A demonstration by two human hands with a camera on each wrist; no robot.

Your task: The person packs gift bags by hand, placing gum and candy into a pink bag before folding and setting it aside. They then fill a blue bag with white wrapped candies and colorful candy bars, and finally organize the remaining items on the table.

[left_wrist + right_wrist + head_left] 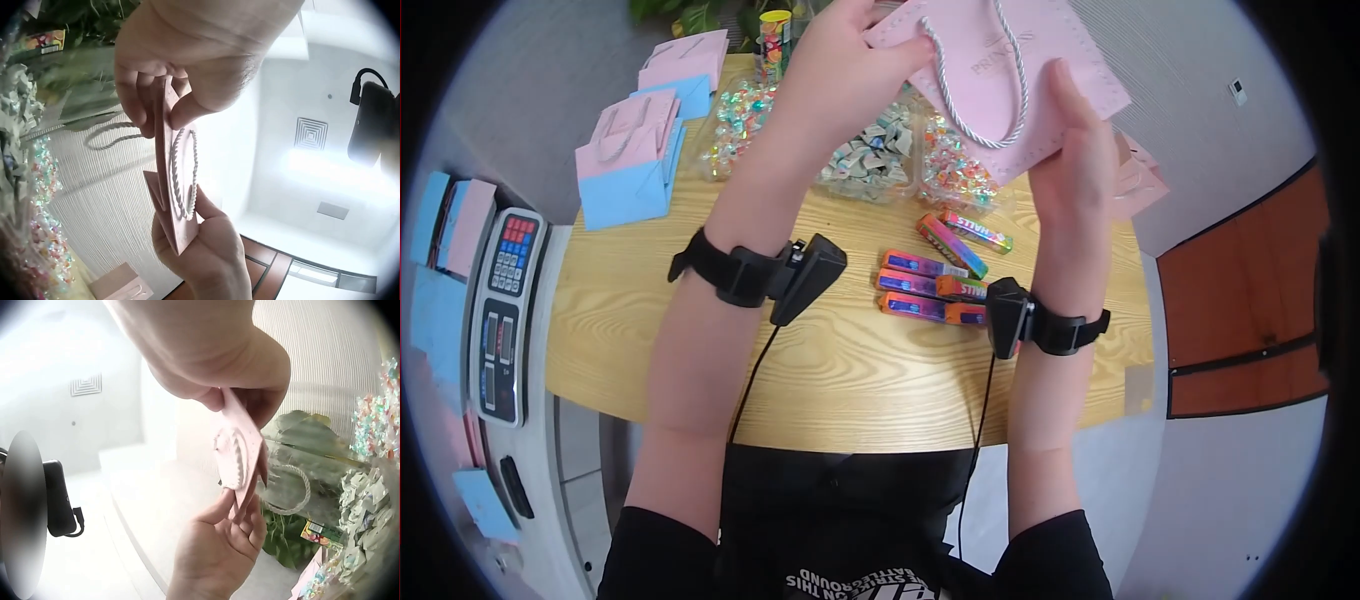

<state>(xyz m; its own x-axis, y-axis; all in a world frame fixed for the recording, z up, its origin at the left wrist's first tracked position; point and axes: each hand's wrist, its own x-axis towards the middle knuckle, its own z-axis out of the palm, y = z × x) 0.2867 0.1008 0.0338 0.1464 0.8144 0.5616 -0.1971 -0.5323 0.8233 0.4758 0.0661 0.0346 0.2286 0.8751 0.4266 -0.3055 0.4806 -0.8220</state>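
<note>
A pink paper gift bag (pixel 1050 50) with silver-white rope handles is held up over the far side of the table by both hands. My left hand (pixel 845 55) pinches its left edge, thumb on the printed face. On the opposite edge, my right hand (pixel 1080 165) grips with the thumb in front. Seen edge-on in the left wrist view, the bag (pixel 178 219) looks thin and partly folded, its top layers parted, with a rope loop hanging on each side. The right wrist view shows the bag (pixel 247 440) between both hands too.
Behind the hands stand clear trays of wrapped candies (pixel 870 160). Several candy packs (pixel 915 283) lie mid-table. Pink-and-blue bags (pixel 625 185) stand at the left, another pink bag (pixel 1140 180) at the right. A tall canister (pixel 774 45) is at the back; a scale (pixel 505 310) sits beside the table.
</note>
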